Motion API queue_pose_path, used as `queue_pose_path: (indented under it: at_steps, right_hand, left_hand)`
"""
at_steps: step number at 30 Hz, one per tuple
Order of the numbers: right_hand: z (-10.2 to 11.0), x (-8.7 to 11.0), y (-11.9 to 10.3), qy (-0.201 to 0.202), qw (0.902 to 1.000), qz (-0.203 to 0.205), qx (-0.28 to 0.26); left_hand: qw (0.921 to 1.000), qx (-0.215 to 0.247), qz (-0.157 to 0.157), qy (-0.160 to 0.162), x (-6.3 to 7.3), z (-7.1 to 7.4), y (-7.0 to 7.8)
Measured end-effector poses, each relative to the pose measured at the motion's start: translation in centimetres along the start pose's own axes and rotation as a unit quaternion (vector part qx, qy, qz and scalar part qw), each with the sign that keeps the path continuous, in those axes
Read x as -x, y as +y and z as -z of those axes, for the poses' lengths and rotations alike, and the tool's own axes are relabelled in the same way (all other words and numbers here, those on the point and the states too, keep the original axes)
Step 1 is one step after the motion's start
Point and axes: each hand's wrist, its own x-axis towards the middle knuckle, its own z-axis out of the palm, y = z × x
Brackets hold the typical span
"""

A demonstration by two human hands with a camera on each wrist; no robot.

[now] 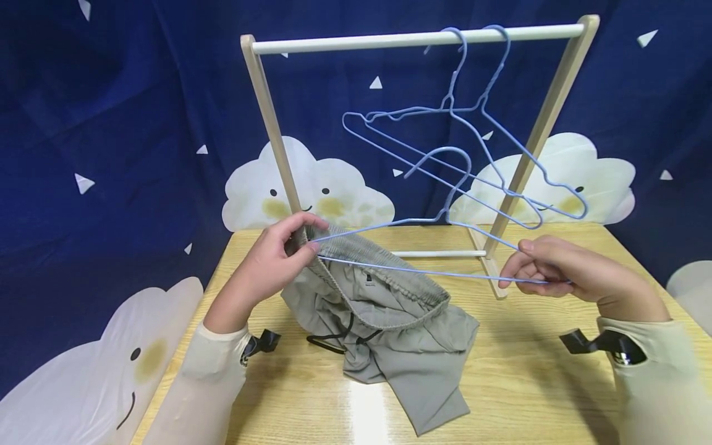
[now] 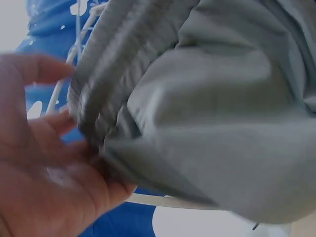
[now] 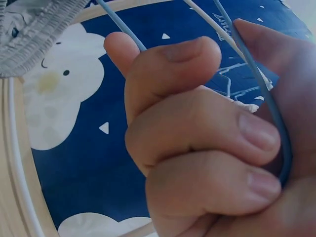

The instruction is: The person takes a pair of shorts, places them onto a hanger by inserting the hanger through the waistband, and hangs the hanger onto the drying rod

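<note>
A pair of grey shorts (image 1: 411, 364) with a black drawstring (image 1: 328, 342) hangs from my left hand (image 1: 272, 250) and rests partly on the table. The left fingers and thumb hold its elastic waistband (image 2: 113, 64), whose opening faces up and to the right. One end of a blue hanger (image 1: 447, 213) reaches into that opening beside my left thumb. My right hand (image 1: 556, 266) grips the hanger's other end, fingers curled over the wire (image 3: 254, 66) in the right wrist view. The hanger's hook points up and its tip curves left.
Behind the shorts stands a wooden rack (image 1: 552, 123) with a white top rail (image 1: 361, 42). Two more blue hangers (image 1: 495, 167) hang at the rail's right side. The wooden table (image 1: 528, 383) lies below, with a dark blue cloud-patterned cloth (image 1: 139, 93) behind.
</note>
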Motion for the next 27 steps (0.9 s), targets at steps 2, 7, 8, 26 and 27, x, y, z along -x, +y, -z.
queue_pose_path:
  at_steps: [2,7,8,26,27]
  right_hand:
    - [-0.2,-0.3,0.1,0.000,1.0000,0.001,0.000]
    - [-0.4,-0.6,0.2,0.005,1.0000,0.002,-0.004]
    - [-0.5,-0.6,0.2,0.009,1.0000,-0.001,-0.002]
    - [-1.4,-1.9,0.5,0.028,0.9994,-0.004,0.021]
    - [-1.5,-2.0,0.5,0.029,0.9994,-0.005,0.021]
  left_hand:
    - [0.9996,0.001,-0.018,-0.023,0.1,0.0,0.1]
    - [0.9981,-0.003,-0.050,-0.038,0.2,-0.1,0.3]
    - [0.9979,-0.005,-0.054,-0.034,0.2,-0.2,0.3]
    - [0.9981,0.015,-0.015,0.058,-0.1,-1.1,0.6]
    - [0.9981,0.010,-0.017,0.058,-0.1,-1.2,0.6]
